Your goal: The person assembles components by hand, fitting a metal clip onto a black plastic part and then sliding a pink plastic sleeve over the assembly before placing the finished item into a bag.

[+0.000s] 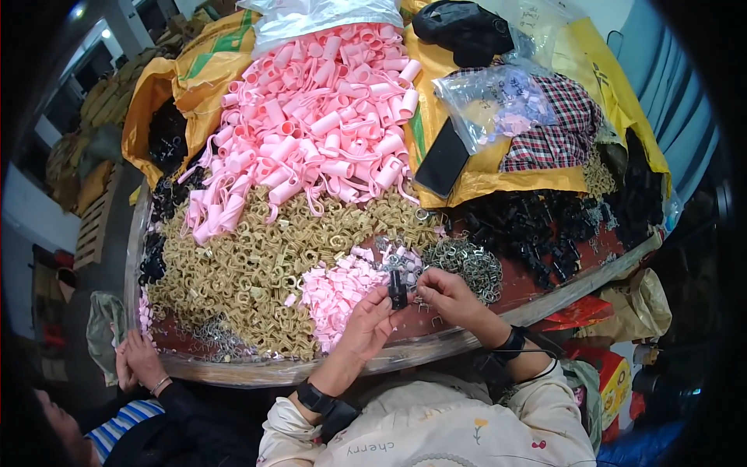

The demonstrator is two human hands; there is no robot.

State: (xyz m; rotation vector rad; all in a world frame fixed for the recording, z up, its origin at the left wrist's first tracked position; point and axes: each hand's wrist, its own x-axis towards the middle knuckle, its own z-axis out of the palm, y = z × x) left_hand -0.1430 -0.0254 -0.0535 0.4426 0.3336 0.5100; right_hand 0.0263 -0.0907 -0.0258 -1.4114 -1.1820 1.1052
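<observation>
L hand [367, 323] + R hand [443, 294] both pinch small black plastic clip [398, 289] at table's [498, 315] 6 o'clock edge. Pink pieces [334, 292] at 9, metal springs [467, 265] at 2. Advise: keep clip square, fingertips clear of joint.

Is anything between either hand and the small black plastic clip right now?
Nothing visible. The left hand and right hand both pinch the small black plastic clip directly, above the table's front rim, beside the pile of small pink plastic pieces.
</observation>
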